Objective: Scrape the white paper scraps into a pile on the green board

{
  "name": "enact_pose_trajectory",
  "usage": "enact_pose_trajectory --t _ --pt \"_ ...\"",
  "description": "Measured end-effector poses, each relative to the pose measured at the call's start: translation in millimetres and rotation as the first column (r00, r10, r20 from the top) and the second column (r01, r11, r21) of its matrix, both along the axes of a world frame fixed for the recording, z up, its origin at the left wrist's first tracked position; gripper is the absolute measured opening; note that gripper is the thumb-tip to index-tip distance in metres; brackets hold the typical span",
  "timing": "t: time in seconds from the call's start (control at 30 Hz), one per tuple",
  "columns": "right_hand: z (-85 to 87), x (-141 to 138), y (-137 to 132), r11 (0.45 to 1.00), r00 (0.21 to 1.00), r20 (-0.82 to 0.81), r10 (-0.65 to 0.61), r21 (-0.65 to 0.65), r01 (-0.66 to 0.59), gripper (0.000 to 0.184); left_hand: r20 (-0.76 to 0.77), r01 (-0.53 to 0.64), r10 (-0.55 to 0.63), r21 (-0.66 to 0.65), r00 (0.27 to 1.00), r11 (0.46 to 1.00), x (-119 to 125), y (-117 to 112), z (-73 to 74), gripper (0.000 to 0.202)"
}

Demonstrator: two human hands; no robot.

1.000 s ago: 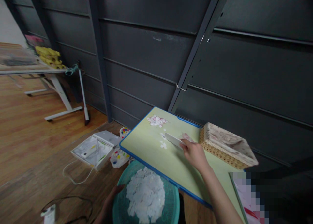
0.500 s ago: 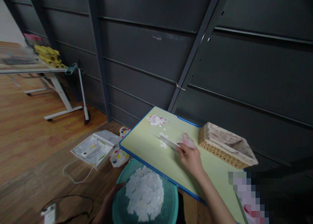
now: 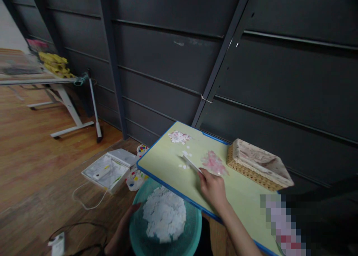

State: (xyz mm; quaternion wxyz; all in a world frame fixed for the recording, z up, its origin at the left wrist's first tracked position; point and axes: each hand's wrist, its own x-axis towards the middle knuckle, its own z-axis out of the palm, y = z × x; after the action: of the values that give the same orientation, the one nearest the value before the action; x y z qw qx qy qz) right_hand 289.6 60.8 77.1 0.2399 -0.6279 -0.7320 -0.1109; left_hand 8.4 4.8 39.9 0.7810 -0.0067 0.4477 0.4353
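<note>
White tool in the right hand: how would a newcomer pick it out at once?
Find the blue-rimmed, pale green tabletop before the dark wall. Over it, the right hand grips one end of the thin white tool. Unlike the small, scattered white pieces near its far end, it is one long, straight strip.

I'm wearing one cam on my head, it's looking forward and down over my hands (image 3: 214, 187) at the nearby surface (image 3: 158, 162) and dark wall (image 3: 165, 56).
</note>
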Motion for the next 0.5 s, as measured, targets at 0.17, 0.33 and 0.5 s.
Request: enact_pose_trajectory --t 0.17,0.33,0.5 --pt "1.3 -12 -12 0.988 0.986 -0.073 0.152 -0.004 -0.152 0.032 -0.078 -0.021 0.025 0.054 0.997 0.998 -3 2 0.2 0.062" --pt "4.2 -19 -22 0.964 0.956 -0.134 0.26 -0.019 -0.265 0.03 -0.125 0.019 -0.004 0.116 0.992 0.993 -5 3 10.1 0.042" --pt "3.8 -21 -28 0.947 0.938 -0.153 0.312 -0.034 -0.32 0.029 -0.155 0.043 -0.021 0.144 0.988 0.989 -8 3 6.2 0.011"
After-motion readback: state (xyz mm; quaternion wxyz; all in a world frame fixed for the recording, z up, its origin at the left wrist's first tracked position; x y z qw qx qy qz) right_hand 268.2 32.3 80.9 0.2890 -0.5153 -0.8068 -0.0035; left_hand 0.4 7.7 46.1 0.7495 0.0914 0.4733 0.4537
